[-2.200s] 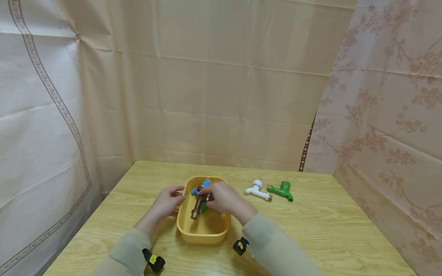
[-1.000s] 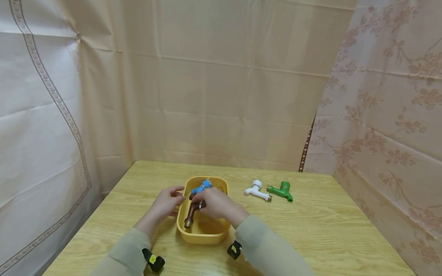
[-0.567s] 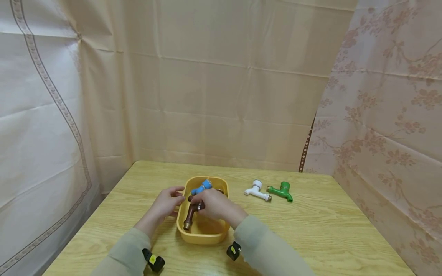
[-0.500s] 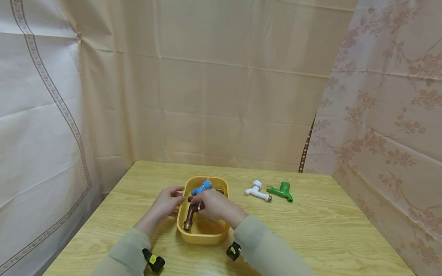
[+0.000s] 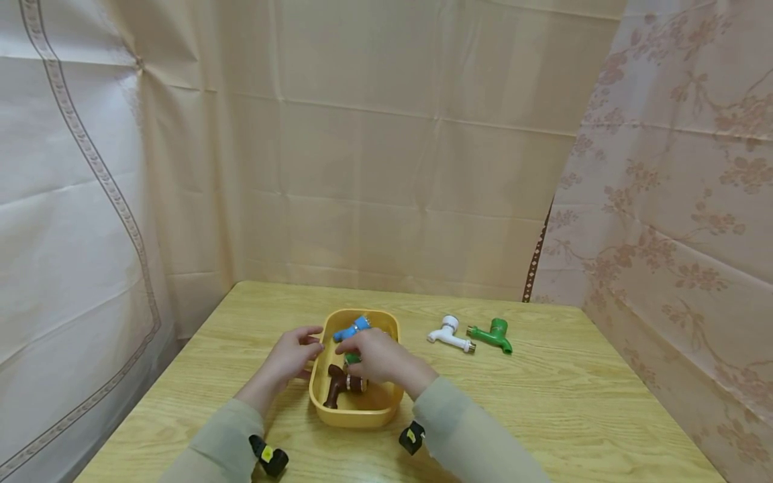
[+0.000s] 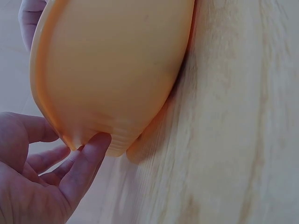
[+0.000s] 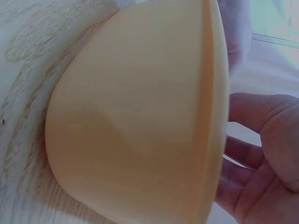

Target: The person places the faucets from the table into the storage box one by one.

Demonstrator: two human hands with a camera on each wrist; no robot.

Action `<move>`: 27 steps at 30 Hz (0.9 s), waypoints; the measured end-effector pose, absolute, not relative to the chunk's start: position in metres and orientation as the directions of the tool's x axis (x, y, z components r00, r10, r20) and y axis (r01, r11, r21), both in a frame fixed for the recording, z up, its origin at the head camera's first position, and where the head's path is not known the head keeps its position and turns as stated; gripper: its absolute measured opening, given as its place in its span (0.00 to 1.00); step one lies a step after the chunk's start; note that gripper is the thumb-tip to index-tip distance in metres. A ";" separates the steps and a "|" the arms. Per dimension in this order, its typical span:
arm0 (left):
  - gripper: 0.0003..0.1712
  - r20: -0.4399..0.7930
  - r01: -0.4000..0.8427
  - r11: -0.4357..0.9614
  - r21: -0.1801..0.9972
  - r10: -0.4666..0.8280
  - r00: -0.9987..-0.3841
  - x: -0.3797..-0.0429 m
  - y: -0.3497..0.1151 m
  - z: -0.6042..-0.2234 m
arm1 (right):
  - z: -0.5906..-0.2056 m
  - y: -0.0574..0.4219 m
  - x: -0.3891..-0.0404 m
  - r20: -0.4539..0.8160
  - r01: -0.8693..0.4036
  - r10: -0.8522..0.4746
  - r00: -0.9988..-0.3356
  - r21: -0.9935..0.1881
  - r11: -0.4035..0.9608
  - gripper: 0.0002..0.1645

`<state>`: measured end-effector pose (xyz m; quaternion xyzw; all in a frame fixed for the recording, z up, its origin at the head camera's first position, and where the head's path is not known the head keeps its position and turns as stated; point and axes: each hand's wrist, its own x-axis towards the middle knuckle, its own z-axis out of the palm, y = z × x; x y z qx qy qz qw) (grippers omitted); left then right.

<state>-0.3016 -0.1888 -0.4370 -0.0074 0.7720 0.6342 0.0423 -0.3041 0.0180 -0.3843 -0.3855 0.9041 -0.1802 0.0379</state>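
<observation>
A yellow plastic basin [image 5: 356,417] stands on the table. At its left side my left hand [image 5: 290,352] holds the rim; in the left wrist view one finger [image 6: 91,156] presses the outer wall. My right hand [image 5: 383,355] reaches into the basin with fingers apart. A partly hidden green piece [image 5: 352,359] shows between its thumb and index finger; I see no firm grip on it. A brown tap [image 5: 338,385] lies in the near part of the basin, clear of the hand. Farther back in the basin is a blue tap [image 5: 351,329]. In the right wrist view, the basin wall hides the contents.
To the right of the basin a white tap [image 5: 449,333] and a green tap [image 5: 495,334] lie on the wooden table [image 5: 574,396]. Curtains [image 5: 398,168] hang behind and on both sides. Each wrist carries a small black camera [image 5: 413,437].
My right hand has carried the brown tap toward the near end, turned it and let go; its fingers are now spread by the green piece. The left hand has stayed in place.
</observation>
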 end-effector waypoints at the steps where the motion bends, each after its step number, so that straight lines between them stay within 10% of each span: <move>1: 0.26 -0.075 -0.066 0.192 0.979 0.042 -0.996 -0.302 -0.189 -0.437 | -0.384 0.019 -0.304 0.072 -0.682 -0.711 -0.700 -0.362 0.635 0.20; 27: 0.27 -0.068 -0.063 0.190 0.980 0.016 -0.998 -0.304 -0.187 -0.441 | -0.355 0.056 -0.311 0.156 -0.663 -0.670 -0.726 -0.422 0.619 0.21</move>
